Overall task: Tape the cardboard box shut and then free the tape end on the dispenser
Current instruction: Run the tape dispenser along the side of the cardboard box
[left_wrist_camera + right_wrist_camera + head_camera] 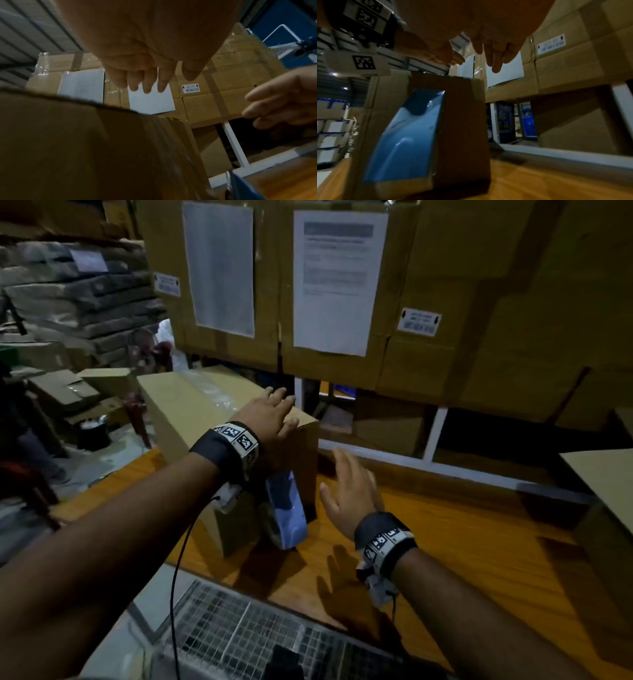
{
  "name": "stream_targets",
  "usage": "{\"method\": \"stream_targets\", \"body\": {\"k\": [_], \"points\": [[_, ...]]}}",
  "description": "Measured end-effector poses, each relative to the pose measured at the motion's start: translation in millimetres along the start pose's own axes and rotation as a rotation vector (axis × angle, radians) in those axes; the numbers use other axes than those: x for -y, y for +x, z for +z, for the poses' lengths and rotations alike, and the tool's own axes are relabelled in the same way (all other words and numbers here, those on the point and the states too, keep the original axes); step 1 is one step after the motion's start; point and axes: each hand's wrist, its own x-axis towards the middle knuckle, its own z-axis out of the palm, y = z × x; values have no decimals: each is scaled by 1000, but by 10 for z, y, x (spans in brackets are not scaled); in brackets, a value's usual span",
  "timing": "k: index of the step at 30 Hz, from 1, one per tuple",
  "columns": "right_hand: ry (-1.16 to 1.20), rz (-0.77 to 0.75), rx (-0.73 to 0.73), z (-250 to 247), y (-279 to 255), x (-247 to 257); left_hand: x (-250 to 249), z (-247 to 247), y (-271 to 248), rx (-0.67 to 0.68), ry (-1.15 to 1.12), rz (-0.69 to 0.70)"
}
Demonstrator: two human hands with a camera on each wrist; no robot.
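Observation:
A brown cardboard box (178, 412) stands on the wooden table (462, 535), with clear tape along its top. My left hand (270, 414) lies flat on the box's near right top corner, fingers straight. Leaning against the box's front face is a blue tape dispenser (286, 508), seen large in the right wrist view (406, 135). My right hand (349, 487) hovers open just right of the box and dispenser, holding nothing. In the left wrist view the left fingers (147, 83) reach over the box's top edge (85, 135), above the taped seam.
Large stacked cartons (342, 285) with paper sheets and labels fill the shelf behind. A white shelf frame (435, 433) runs along the table's far side. A wire mesh panel (257, 631) lies at the near edge. More boxes (68, 392) clutter the left floor.

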Motion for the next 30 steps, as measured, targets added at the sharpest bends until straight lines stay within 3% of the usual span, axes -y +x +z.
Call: {"method": "stream_targets", "body": {"k": [6,15,25,30], "points": [[226,14,168,400,-134,103,148,139,-128,255,-120,-59],[649,272,340,732,-278,62,415,211,-271,205,-136,-32],[898,347,358,980,-233,21,385,198,-316,180,-146,-58],[914,310,376,1039,-187,107,381,193,-338,173,-151,-64]]}}
